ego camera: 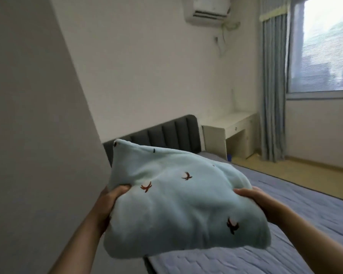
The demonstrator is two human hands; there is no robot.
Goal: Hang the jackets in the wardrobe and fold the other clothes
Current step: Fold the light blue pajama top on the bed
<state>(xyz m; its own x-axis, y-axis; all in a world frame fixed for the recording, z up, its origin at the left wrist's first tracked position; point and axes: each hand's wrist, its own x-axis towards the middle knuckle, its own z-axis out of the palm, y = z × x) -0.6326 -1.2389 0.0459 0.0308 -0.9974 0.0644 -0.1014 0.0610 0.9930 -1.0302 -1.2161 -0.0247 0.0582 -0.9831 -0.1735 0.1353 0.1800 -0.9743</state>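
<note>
A folded pale mint-green fleece garment point(176, 202) with small dark embroidered marks is held up in the air above the bed point(285, 224). My left hand point(109, 200) grips its left edge, thumb on top of the fabric. My right hand point(259, 200) grips its right edge, thumb over the top and fingers hidden beneath. The garment sags in a thick bundle between both hands.
A large pale panel point(38, 125), perhaps a wardrobe side or door, fills the left. The bed has a blue quilted cover and a dark padded headboard point(166, 133). A white desk point(232, 131), blue curtain point(273, 95) and window point(325, 46) stand at the right.
</note>
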